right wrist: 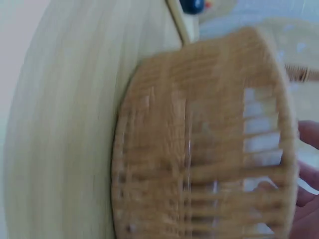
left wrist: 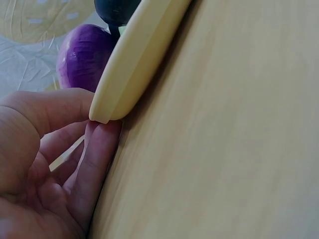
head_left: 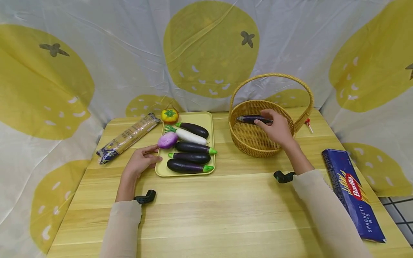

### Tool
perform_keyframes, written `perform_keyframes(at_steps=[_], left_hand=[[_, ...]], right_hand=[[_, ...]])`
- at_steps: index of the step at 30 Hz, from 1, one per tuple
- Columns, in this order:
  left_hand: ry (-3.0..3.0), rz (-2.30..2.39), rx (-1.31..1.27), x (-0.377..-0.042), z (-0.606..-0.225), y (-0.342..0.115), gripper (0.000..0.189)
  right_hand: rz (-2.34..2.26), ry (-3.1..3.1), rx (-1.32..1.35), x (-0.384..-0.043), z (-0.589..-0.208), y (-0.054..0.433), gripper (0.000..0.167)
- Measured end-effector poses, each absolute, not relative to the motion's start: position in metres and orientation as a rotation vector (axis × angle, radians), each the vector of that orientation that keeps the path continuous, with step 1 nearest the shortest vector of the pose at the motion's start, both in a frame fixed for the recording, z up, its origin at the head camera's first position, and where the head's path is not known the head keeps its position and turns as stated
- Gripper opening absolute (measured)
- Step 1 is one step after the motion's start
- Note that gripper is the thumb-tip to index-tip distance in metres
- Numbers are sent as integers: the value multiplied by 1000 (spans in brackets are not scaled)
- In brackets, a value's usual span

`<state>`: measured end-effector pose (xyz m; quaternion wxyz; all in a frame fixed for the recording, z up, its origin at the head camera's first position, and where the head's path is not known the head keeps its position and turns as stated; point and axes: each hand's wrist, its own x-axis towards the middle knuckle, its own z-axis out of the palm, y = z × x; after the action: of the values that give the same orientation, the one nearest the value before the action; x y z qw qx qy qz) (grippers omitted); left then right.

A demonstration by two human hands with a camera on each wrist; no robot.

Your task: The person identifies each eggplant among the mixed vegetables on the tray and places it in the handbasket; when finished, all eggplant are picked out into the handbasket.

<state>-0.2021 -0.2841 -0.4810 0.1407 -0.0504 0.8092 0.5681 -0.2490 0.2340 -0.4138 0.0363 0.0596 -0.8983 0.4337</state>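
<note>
My right hand [head_left: 277,128] holds a dark purple eggplant [head_left: 248,119] by one end, over the opening of a wicker basket [head_left: 237,139] with a tall handle. In the right wrist view the basket wall [right wrist: 199,134] hides the eggplant and much of the hand. At the left, my left hand [head_left: 139,162] pinches the near left side of a pale yellow tray [head_left: 162,169]; its thumb and fingers meet the tray rim [left wrist: 117,94] in the left wrist view. Several eggplants [head_left: 190,166], a white radish [head_left: 191,136] and a purple turnip [head_left: 167,140] lie on the tray.
A yellow-orange tomato-like fruit [head_left: 169,115] sits at the tray's far left corner. Left of the tray lies a clear noodle packet [head_left: 129,138]. A blue spaghetti box [head_left: 353,193] is at the right edge, and a small red-and-white item [head_left: 308,125] lies behind the basket's right side.
</note>
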Motion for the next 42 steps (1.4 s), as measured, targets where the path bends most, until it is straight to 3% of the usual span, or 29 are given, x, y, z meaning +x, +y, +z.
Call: perform_keyframes(at_steps=[16, 28, 42], left_hand=[[2352, 1648, -167, -202, -482, -285, 71], [2352, 1643, -168, -203, -484, -287, 71], [2359, 1631, -146, -204, -482, -286, 71]], right_hand=[[1493, -2690, 475, -232, -405, 149, 50], [1587, -2724, 539, -247, -417, 100, 51], [1569, -2782, 526, -267, -439, 78, 52]])
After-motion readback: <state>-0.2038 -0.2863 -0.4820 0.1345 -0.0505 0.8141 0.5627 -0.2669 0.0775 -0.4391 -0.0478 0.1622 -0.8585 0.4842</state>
